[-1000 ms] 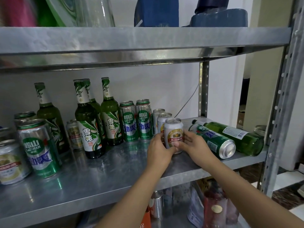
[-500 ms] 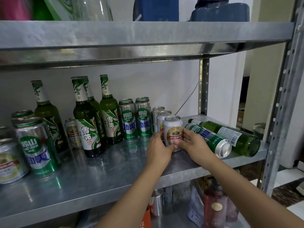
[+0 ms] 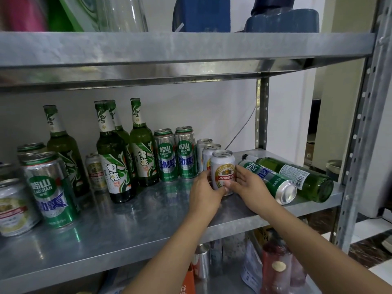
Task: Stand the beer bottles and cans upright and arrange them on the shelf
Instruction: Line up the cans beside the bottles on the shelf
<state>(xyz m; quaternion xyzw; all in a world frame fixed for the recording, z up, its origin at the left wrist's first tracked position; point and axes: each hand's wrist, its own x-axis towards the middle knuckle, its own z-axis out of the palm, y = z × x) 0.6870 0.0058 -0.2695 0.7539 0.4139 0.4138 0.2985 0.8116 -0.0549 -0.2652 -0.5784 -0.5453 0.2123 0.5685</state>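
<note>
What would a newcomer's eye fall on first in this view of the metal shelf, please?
Most likely the middle of the shelf, where the left hand and the right hand together hold an upright white can. Just right of it, a green can and a green bottle lie on their sides, plainly out of order. To the left, the upright bottles and tall cans stand along the back.

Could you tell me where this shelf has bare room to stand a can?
Bare: the shelf front, between the front-left green can and the left hand holding the white can, before the upright bottles. Crowded: the back row, and the right end, with the lying can and lying bottle.
</note>
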